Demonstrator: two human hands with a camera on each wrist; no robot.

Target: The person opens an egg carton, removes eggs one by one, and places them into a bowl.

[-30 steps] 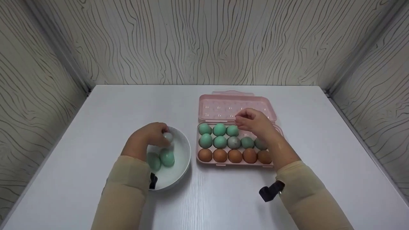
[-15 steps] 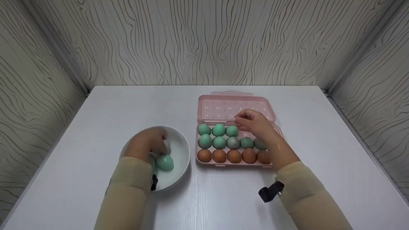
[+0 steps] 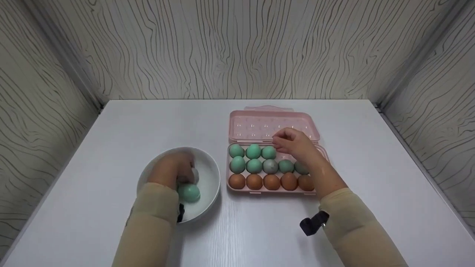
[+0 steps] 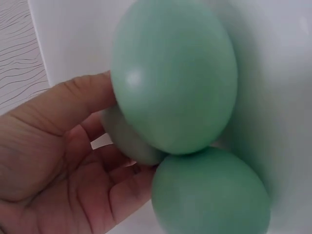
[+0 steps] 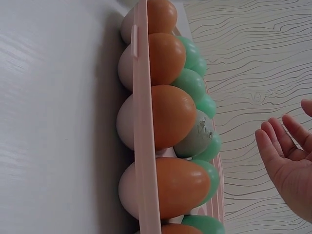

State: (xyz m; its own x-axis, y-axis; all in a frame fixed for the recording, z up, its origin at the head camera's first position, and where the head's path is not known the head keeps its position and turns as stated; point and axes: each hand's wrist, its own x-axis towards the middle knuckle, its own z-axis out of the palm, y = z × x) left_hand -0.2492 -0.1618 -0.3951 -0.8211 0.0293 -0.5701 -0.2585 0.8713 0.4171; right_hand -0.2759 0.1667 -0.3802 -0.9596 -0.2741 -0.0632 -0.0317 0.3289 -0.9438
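Note:
Inside the white bowl [image 3: 210, 193], my left hand [image 3: 177, 167] grips a pale grey-green egg [image 3: 195, 176]. The left wrist view shows the thumb and fingers around that egg, partly hidden behind a green egg [image 4: 175, 78]. Another green egg [image 4: 209, 195] touches it below. My right hand [image 3: 295, 142] hovers over the back row of the pink egg carton [image 3: 282, 191], its fingers loosely bent and holding nothing. Brown eggs [image 3: 272, 182] fill the carton's front row. Green eggs [image 3: 254, 151] sit in the rows behind, with one speckled grey egg [image 3: 270, 166] among them.
The carton's pink lid [image 3: 272, 124] lies folded back behind it. Both objects stand on a white table [image 3: 237, 230], the bowl left of the carton. Wood-grain panels [image 3: 237, 48] rise at the back and sides.
My left hand has moved down and slightly right inside the bowl, with the pale egg at its fingers. The green eggs there have shifted nearer the front. My right hand has stayed nearly still.

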